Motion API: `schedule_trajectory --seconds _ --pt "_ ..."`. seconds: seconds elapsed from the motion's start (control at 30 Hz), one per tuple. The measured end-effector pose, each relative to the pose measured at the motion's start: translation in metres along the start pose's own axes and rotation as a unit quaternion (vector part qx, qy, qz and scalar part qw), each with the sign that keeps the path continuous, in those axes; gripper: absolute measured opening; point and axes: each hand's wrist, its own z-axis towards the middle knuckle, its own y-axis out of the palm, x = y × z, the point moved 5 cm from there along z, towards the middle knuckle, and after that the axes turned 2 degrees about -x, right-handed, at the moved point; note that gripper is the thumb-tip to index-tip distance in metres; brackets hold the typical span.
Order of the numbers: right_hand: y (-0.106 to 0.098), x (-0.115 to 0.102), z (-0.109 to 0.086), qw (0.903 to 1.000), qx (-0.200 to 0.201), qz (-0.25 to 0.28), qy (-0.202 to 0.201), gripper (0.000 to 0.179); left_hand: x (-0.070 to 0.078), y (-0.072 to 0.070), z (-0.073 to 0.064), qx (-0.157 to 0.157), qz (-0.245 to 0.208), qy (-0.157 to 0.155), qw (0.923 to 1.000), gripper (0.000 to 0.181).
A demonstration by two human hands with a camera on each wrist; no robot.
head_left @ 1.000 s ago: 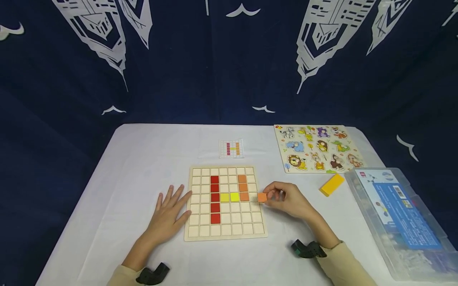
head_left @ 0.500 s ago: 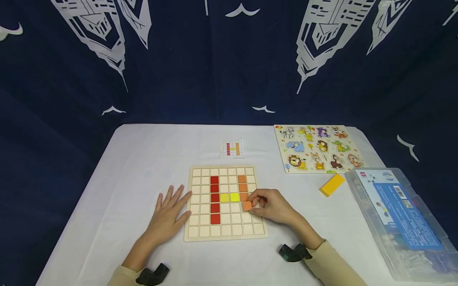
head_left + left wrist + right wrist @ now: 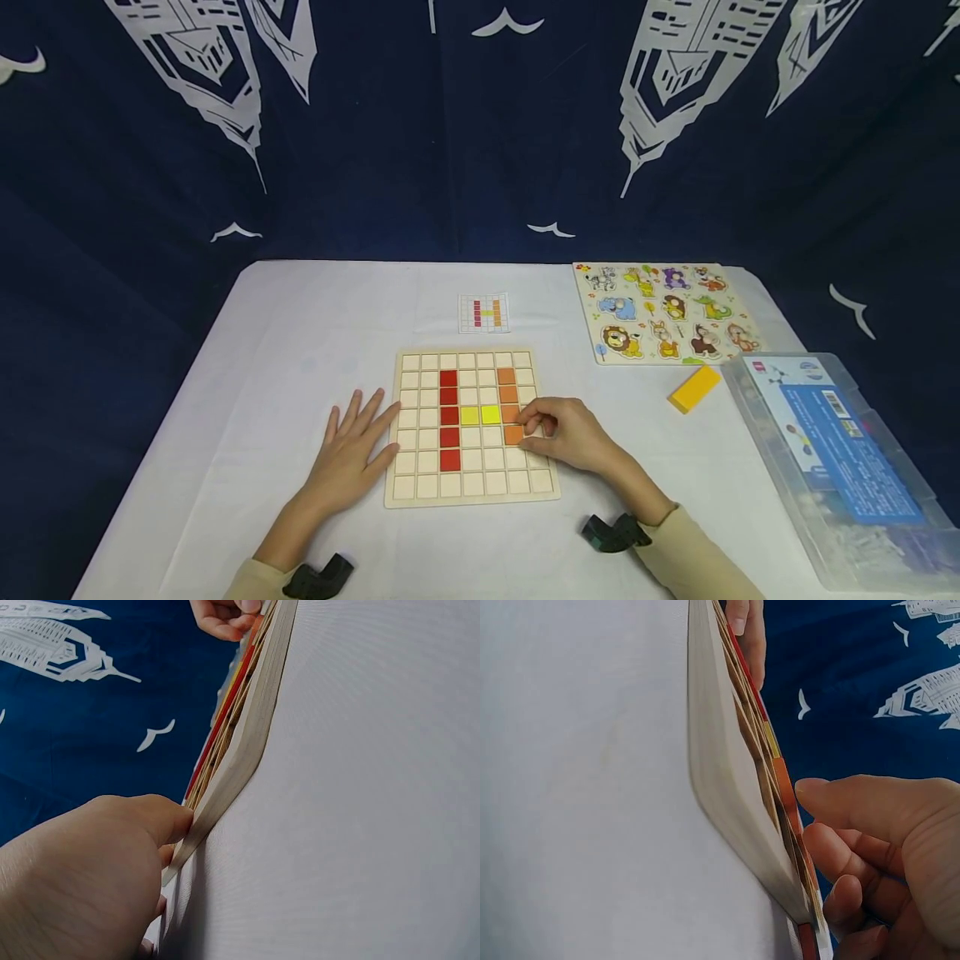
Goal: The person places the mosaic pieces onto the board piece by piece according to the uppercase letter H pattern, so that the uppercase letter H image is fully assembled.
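A wooden grid board (image 3: 472,502) lies on the table with red square tiles (image 3: 449,437), two yellow tiles (image 3: 480,415) and a column of orange tiles (image 3: 507,377) in its cells. My right hand (image 3: 566,433) is at the lowest orange tile (image 3: 513,435), thumb and index finger at its edges; the tile sits in its cell. In the right wrist view the thumb (image 3: 832,796) is against an orange tile's side. My left hand (image 3: 348,454) lies with fingers spread, its thumb and index finger touching the board's left edge. The left wrist view shows the thumb (image 3: 169,817) against that edge.
A small pattern card (image 3: 483,313) with a red, yellow and orange H lies behind the board. At back right are an animal puzzle board (image 3: 652,321) and a yellow-orange block (image 3: 693,389). A clear plastic case (image 3: 840,450) stands at the right.
My right hand has moved left with the orange tile, from beside the board to over the grid, and the tile has gone down into the cell below the other orange ones. The left hand stays put.
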Motion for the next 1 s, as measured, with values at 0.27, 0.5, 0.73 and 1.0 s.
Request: schedule_trajectory --seconds 0.27,0.5,0.73,1.0 --pt "-0.007 0.002 -0.001 0.9998 0.017 0.013 -0.002 0.023 0.001 -0.002 0.0 0.0 0.004 0.003 1.0 0.056" --pt "-0.033 0.012 -0.007 0.9976 0.067 0.009 0.01 0.028 0.001 -0.001 0.0 0.0 0.001 0.004 1.0 0.056" --pt "-0.064 0.027 -0.019 0.9938 0.108 0.004 0.025 0.036 0.0 0.0 0.001 0.001 0.005 0.005 1.0 0.056" --pt "-0.053 0.051 -0.026 0.9931 0.098 0.029 0.058 0.034 0.001 0.0 0.0 0.002 0.003 0.002 1.0 0.056"
